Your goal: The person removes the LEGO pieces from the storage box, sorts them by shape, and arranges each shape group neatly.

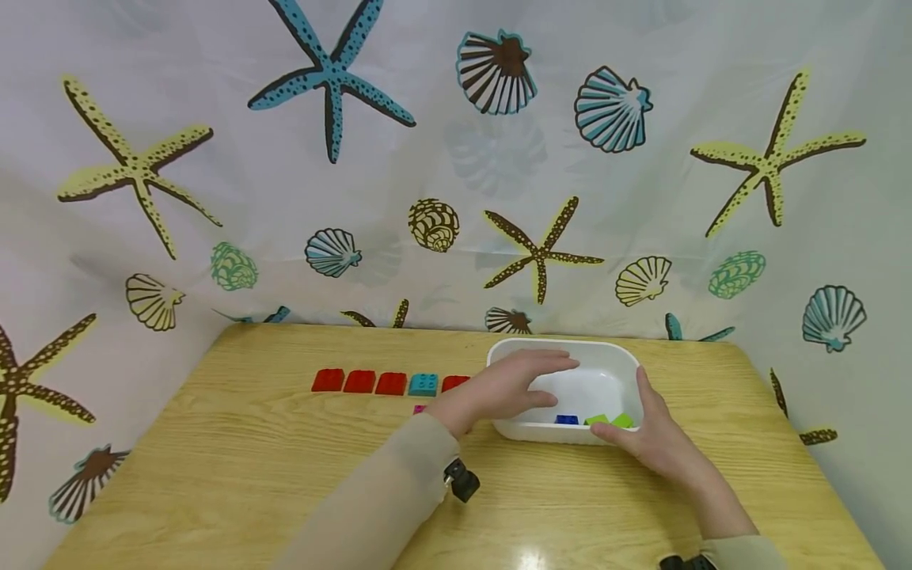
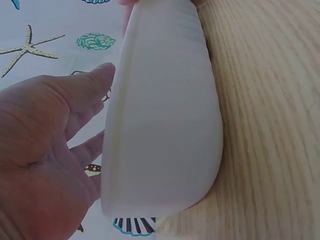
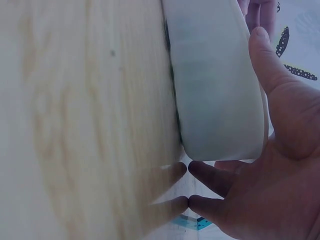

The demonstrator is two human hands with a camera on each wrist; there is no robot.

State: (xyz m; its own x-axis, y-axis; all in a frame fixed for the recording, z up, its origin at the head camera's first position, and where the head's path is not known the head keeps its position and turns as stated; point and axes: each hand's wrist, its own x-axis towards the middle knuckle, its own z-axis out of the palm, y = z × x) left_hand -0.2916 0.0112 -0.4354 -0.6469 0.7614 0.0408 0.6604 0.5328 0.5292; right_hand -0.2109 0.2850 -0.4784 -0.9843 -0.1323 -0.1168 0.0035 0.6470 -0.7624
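Sitting at about 2 o'clock on the table (image 1: pixel 235 459): white tub (image 1: pixel 591 386), one blue block (image 1: pixel 567 419) at its inner 6, two green blocks (image 1: pixel 622 420) at 4 to 5, all by the near wall. Right hand (image 1: pixel 654 435) cups the tub's 4 o'clock corner, thumb at the near rim, fingers spread wide round the end; looks like bracing against a slide. Left hand (image 1: pixel 509 385) over the 9 o'clock end, thumb and fingers wide apart, nothing seen between them; probably raised to clear the rim. Can't tell if its fingertips touch. Out at 9: four red blocks (image 1: pixel 359 381) and a teal block (image 1: pixel 423 385) in one row, likely lined up for easy viewing. Pink block (image 1: pixel 419 409) between 8 and 9, mostly hidden by the left arm (image 1: pixel 385 495). Surface: light wood grain, glare at 6. Room: white curtain (image 1: pixel 399 182) with starfish and shells at 12, wrapping to 9 and 3.
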